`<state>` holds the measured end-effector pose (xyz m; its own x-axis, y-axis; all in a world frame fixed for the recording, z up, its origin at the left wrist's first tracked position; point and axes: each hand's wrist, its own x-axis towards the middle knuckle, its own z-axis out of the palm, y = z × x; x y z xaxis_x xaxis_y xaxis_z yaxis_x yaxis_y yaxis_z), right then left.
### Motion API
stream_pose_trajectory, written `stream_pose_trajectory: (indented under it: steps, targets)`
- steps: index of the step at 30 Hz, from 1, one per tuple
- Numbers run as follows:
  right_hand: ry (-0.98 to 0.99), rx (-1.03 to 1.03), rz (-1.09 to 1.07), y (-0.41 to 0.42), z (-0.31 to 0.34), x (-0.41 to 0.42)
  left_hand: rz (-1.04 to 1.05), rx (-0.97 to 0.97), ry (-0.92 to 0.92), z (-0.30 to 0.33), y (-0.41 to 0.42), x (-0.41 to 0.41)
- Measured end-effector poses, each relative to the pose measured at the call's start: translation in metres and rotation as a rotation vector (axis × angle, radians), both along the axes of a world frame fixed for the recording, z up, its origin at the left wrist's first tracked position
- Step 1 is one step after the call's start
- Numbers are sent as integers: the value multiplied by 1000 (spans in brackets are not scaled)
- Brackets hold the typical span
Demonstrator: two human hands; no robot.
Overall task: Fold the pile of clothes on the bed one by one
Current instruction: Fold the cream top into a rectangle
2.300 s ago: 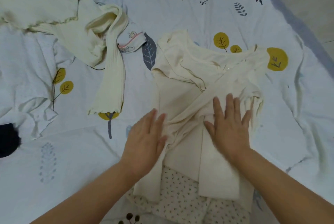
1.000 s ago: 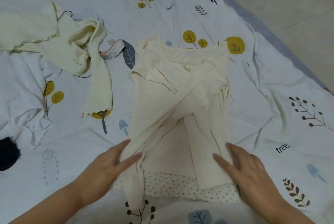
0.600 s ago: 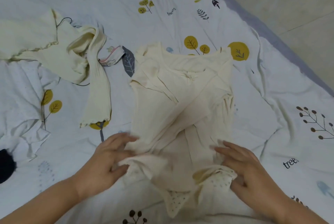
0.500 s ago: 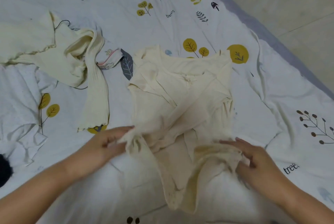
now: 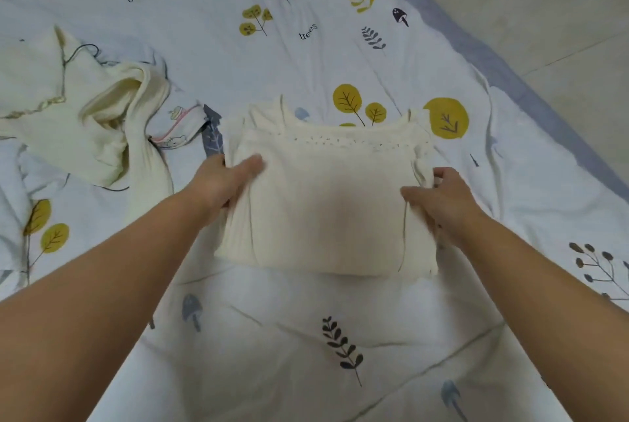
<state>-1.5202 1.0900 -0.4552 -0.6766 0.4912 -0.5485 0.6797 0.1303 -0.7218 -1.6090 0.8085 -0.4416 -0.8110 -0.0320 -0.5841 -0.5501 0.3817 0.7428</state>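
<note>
A cream garment (image 5: 326, 203) lies folded in half into a rough square in the middle of the bed, its dotted hem edge along the top. My left hand (image 5: 224, 183) grips its left side, thumb on top and fingers tucked under the fabric. At the right side, my right hand (image 5: 439, 200) holds the edge the same way. An unfolded cream ribbed garment (image 5: 92, 128) lies crumpled at the left.
The bed sheet (image 5: 306, 336) is white with leaf and mushroom prints. A small white piece with pink trim (image 5: 177, 130) lies beside the ribbed garment. More white cloth (image 5: 13, 183) shows at the far left. The bed edge (image 5: 510, 81) and tiled floor lie at the right.
Both hands lifted the garment's lower part and brought it up and over onto the upper part, halving its length. The hands now sit at its sides, farther up the bed.
</note>
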Motion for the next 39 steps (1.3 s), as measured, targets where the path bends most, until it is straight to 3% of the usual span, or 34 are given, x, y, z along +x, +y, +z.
stream_pose_trajectory:
  steps: [2,5,7,8,12,14,18,22,26,30,32,36,39]
  targets:
    - [75,150,7,0,1,-4,24,-52,157,-3,2,-5]
    - [318,197,-66,0,14,-12,117,107,303,6,8,-18]
    - [376,197,-114,3,20,-18,179,165,321,8,11,-26]
    - [335,219,-111,5,20,-20,182,95,319,7,11,-28]
    - [-30,320,18,4,12,-14,45,-531,270,-7,6,-21]
    - [-94,351,73,-5,11,-2,12,-633,205,-8,6,-3]
    - [-209,337,112,-25,4,21,-108,-659,131,-20,8,32]
    - [-152,263,35,-39,2,25,-64,-544,229,-26,9,39]
    - [-139,384,156,-21,24,41,-31,-526,368,-7,-10,54]
    - [-493,433,525,-10,27,79,-232,-610,197,-10,-43,104]
    - [-574,397,539,-14,21,91,-289,-652,71,-15,-45,120]
    - [-251,440,220,-23,21,76,-86,-670,235,-8,-26,94]
    - [-121,519,177,-24,12,52,-46,-642,357,-17,-19,59]
